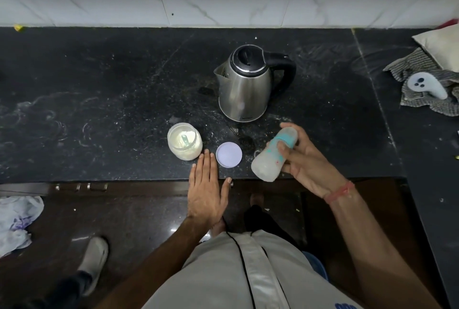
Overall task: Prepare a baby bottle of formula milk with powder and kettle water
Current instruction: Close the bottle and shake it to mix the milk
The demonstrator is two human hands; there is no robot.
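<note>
Two hands (pixel 205 189) (pixel 306 159), one bottle (pixel 273 156), one kettle (pixel 246 85)

Tilted bottle (pixel 273 157), open powder jar (pixel 185 141), lid (pixel 228 155), steel kettle (pixel 246 85)

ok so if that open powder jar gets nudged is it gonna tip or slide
The powder jar looks squat and wide, so it would probably slide rather than tip. It seems well filled, so likely fairly heavy. With its lid off, a hard knock could spill powder.
</note>
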